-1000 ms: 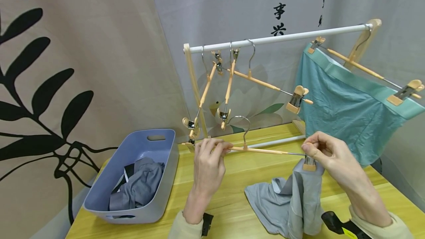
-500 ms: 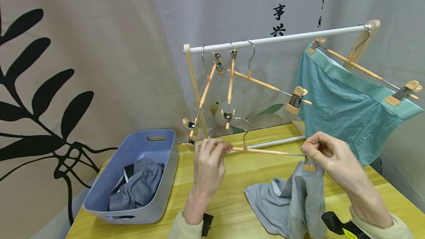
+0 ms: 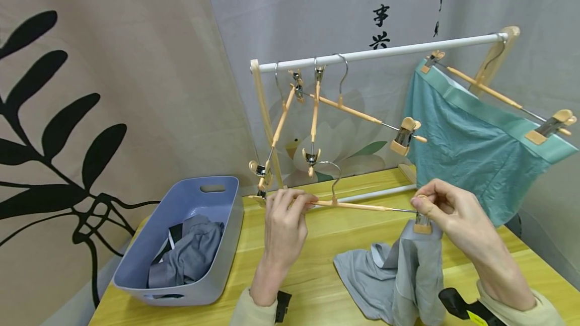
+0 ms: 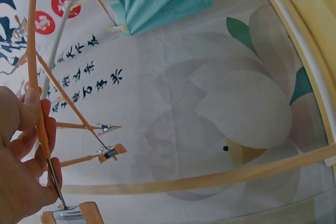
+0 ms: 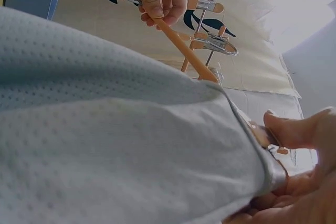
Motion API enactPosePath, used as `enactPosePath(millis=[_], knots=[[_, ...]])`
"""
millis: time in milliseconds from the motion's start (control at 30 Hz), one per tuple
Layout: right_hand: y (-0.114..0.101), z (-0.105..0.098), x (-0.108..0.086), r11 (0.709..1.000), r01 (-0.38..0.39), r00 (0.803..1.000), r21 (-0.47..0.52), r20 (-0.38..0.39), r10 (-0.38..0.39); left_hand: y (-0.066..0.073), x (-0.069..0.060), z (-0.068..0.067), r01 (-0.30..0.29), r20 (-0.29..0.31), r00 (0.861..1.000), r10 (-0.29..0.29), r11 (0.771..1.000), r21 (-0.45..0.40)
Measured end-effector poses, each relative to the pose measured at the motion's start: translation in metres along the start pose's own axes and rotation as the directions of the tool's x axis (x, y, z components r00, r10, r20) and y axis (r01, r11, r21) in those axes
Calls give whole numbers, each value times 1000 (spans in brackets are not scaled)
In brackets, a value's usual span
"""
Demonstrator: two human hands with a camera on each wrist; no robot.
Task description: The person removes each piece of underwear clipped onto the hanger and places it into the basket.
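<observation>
My left hand (image 3: 285, 223) grips the left part of a tan clip hanger (image 3: 362, 206), its fingers curled round the bar; the left wrist view shows the hanger's left clip (image 4: 73, 214) just beyond the hand. At the hanger's right end, my right hand (image 3: 457, 215) pinches the clip (image 3: 422, 224) between thumb and fingers. Grey cloth (image 3: 419, 270) hangs from that clip, partly lying on the table. In the right wrist view the grey cloth (image 5: 131, 145) fills much of the picture beside my right hand (image 5: 299, 166).
A blue basket (image 3: 228, 230) with dark grey cloth (image 3: 192, 250) stands at the left. Behind the hands is a rack with a white rail (image 3: 385, 51), holding several clip hangers. Teal shorts (image 3: 476, 140) hang at its right end. A lower white bar (image 3: 385, 192) runs behind the held hanger.
The clipped grey cloth has shifted slightly at the right hand since a second ago. The middle hanging hanger has swung a little to the right. Both hands keep their hold.
</observation>
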State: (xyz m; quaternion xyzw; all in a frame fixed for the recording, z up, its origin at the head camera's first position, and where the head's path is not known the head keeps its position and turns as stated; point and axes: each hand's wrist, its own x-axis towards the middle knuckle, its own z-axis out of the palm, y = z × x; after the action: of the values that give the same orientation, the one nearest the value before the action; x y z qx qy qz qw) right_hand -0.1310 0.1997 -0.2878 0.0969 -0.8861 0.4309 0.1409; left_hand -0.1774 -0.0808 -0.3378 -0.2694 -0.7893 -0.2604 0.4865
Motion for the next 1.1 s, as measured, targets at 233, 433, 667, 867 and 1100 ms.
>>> enactPosePath(millis=[233, 433, 667, 867, 1100], knots=[[-1, 1, 0, 1000, 4, 1000, -17, -12, -5, 1, 0, -1, 8, 13, 1000, -8, 1000, 8], [-1, 1, -1, 999, 6, 1000, -34, -26, -7, 1, 0, -1, 11, 20, 1000, -12, 1000, 8], [-3, 0, -1, 999, 7, 999, -39, -36, -8, 1, 0, -1, 14, 22, 1000, -14, 1000, 0], [-2, 1, 1, 999, 20, 1000, -28, -10, -20, 1, 0, -1, 25, 28, 999, -25, 1000, -5], [-1, 6, 4, 974, 127, 988, -186, -64, -140, 1, -2, -1, 34, 36, 999, -34, 999, -2]])
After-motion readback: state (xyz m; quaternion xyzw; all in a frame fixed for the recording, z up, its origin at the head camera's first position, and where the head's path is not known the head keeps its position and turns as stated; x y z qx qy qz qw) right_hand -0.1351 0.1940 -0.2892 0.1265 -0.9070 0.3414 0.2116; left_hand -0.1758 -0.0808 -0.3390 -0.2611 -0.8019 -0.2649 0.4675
